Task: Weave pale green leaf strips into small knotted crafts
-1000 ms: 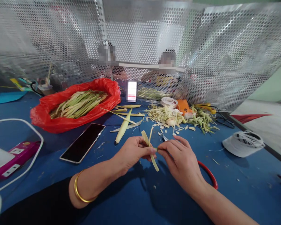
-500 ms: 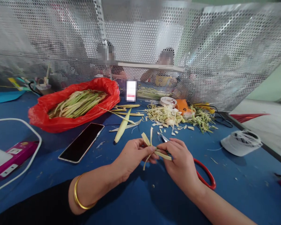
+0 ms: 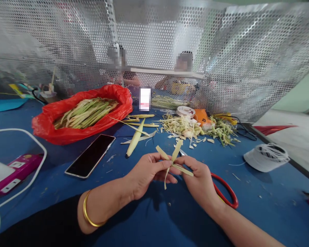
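Observation:
Pale green-yellow leaf strips point(image 3: 177, 150), crossed at a centre like a small star or flower, stand over the blue table in front of me. My left hand point(image 3: 146, 171) pinches them at the crossing between thumb and fingers. Close against the other side is my right hand point(image 3: 199, 176), fingers closed at the lower right strip; its fingertips are partly hidden. Under the right hand lie scissors with a red handle point(image 3: 229, 192), their blades mostly covered. A peeled pale corn-husk-like piece point(image 3: 136, 139) rests on the table beyond my left hand.
At the left, a red plastic bag point(image 3: 48, 132) holds long leaves. A phone point(image 3: 91, 156) lies before it, near a purple power strip point(image 3: 23, 169). Shredded scraps point(image 3: 180, 125) are heaped at the back, and a white string spool point(image 3: 265, 159) sits right. A perforated metal screen point(image 3: 157, 41) closes the back.
The crossed strips have turned slightly, so the upper strip now faces me more broadly. My right hand has shifted its fingers lower, still beside my left hand.

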A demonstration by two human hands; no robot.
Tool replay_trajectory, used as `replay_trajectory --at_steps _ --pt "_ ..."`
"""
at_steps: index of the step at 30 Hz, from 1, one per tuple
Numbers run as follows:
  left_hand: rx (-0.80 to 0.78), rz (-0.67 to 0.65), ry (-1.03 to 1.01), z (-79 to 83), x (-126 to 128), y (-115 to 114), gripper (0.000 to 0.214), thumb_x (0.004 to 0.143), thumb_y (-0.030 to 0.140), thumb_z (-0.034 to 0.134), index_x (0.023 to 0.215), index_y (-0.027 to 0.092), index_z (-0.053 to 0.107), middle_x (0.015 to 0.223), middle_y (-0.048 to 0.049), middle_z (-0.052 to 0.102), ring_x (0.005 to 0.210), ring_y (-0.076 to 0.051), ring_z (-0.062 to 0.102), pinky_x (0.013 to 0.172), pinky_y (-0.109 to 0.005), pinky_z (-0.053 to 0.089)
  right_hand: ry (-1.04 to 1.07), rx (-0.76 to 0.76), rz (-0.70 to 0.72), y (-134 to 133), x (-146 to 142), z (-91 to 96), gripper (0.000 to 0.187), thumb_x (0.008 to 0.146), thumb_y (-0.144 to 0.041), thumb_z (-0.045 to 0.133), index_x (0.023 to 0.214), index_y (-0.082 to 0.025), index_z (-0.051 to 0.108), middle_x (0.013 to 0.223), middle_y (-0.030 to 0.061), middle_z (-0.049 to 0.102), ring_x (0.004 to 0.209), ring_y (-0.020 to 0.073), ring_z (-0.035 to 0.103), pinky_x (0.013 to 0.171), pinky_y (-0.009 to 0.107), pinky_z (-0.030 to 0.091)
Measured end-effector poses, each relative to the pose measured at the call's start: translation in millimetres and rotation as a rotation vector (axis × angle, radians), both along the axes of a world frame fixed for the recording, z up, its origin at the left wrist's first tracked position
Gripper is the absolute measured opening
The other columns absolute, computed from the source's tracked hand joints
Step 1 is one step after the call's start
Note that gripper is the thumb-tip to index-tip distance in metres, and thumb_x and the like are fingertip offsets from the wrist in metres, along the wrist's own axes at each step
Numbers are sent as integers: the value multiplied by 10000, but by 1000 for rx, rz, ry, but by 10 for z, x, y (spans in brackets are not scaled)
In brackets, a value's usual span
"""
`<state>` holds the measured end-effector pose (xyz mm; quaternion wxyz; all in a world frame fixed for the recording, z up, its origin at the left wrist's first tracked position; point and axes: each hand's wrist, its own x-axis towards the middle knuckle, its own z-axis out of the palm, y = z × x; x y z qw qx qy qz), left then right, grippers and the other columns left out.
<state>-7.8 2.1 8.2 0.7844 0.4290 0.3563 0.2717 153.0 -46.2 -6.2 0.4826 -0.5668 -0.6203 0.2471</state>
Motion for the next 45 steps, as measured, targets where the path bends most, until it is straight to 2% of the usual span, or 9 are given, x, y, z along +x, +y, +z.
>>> replay_trajectory --at_steps 8,12,18,23,28,30,34,39,45 --pt "63 -10 25 27 -2 6 273 841 372 606 896 114 675 724 -83 745 534 -141 672 611 -259 526 469 -248 213 33 124 182 265 761 -235 563 958 -199 735 972 55 740 969 233 643 897 355 451" --pt "123 -55 121 20 23 -47 182 778 289 672 821 112 667 672 -58 730 514 -123 651 598 -244 508 418 -262 69 13 57 105 201 770 -370 672 763 -178 730 758 40 715 763 198 621 747 311 464" --pt "130 -138 164 14 20 -50 104 764 234 673 799 136 678 637 -27 725 517 -112 657 570 -216 481 346 -144 -70 -9 -7 -29 195 776 -304 660 631 -174 676 676 10 670 666 154 555 658 270 431" --pt "86 -123 161 -1 11 -35 160 765 283 687 816 132 688 690 -49 744 560 -128 682 586 -220 483 227 -128 -84 13 27 -45 205 840 -336 598 727 -180 669 757 20 686 711 170 579 692 289 444" --pt "15 -3 73 22 23 -21 239 770 299 673 937 130 696 821 -92 766 718 -182 722 741 -291 521 -144 292 -319 -56 81 100 94 848 -272 615 911 -208 643 904 38 679 864 197 605 792 317 423" --pt "27 50 50 43 27 -18 243 752 274 687 945 128 701 850 -94 766 782 -190 720 791 -300 515 -322 402 -242 -112 53 146 55 848 -233 619 803 -215 645 797 20 666 774 178 598 768 313 405" --pt "58 146 1 52 39 -37 201 701 225 722 877 129 727 907 -79 760 827 -174 695 803 -270 508 -294 123 44 -165 -91 118 163 870 -294 601 753 -222 690 728 13 680 690 165 605 689 285 414" --pt "120 191 6 -25 69 -80 169 693 203 728 845 130 744 922 -73 747 808 -161 671 711 -236 509 77 -292 55 -116 -235 -16 276 812 -360 610 607 -181 659 592 6 627 578 146 555 570 249 405" --pt "139 202 14 -71 90 -93 252 728 202 710 969 130 724 835 -57 747 601 -109 612 567 -221 473 240 -346 47 -105 -258 -44 316 786 -348 586 524 -173 563 543 -17 526 564 117 447 557 236 354"
